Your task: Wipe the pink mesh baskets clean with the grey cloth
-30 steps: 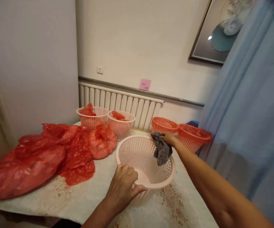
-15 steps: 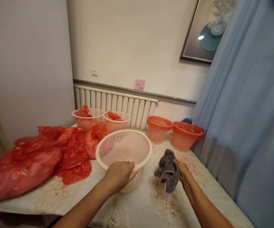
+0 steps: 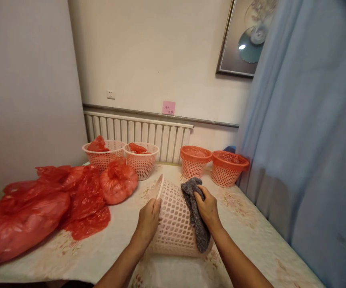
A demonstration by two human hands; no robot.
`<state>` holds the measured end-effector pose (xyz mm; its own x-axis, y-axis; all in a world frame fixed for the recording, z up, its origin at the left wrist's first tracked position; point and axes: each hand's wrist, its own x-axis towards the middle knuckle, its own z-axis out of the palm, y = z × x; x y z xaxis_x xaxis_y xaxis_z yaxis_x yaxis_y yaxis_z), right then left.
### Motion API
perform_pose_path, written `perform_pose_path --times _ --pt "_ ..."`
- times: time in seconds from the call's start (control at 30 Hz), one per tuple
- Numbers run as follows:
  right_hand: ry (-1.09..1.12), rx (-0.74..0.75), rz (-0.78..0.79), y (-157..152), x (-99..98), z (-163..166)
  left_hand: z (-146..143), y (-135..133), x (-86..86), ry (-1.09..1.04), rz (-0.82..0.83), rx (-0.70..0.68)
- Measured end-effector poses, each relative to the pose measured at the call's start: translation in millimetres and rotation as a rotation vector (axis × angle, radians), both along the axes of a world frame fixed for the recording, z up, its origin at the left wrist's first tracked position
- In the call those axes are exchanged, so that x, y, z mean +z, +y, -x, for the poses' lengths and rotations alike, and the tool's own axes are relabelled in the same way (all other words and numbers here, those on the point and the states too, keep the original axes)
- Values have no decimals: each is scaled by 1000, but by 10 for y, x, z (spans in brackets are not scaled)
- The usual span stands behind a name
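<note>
A pale pink perforated plastic basket (image 3: 174, 216) lies tipped on its side, its mouth turned to the left. My left hand (image 3: 149, 220) grips its rim. In my right hand (image 3: 207, 206) is a dark grey cloth (image 3: 198, 218), which lies against the basket's side near the base. The cloth hides part of the base, and the inside of the basket is mostly out of sight.
Behind stand two pale baskets (image 3: 141, 164) holding red plastic and two baskets lined with red bags (image 3: 195, 168). Full red plastic bags (image 3: 35, 216) and a smaller tied bag (image 3: 117, 186) lie left. A blue curtain (image 3: 296, 140) borders the right.
The basket has gone from upright to lying on its side, with my left hand still on its rim. My right hand has brought the cloth leftward onto the basket's outer wall.
</note>
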<state>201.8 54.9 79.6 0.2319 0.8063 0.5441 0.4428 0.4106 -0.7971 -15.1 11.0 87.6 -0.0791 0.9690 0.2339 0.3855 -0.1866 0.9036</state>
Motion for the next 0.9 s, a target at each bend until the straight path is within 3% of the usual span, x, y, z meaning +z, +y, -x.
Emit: perform_pose_path --times 0.13,0.3,0.57,0.77,0.9 --pt "-285 1 -51 -29 -269 4 -6 -15 -164 -200 144 -49" --pt "-369 8 -24 -28 -423 -46 56 -53 -203 -330 252 -151" --pt "-365 -194 -90 -123 -404 253 116 -100 -258 -512 357 -297" --pt "-320 -94 -150 -385 -318 806 93 -62 -291 -475 341 -238" --pt "-285 -51 -163 -560 -302 1166 56 -4 -363 -408 147 -193"
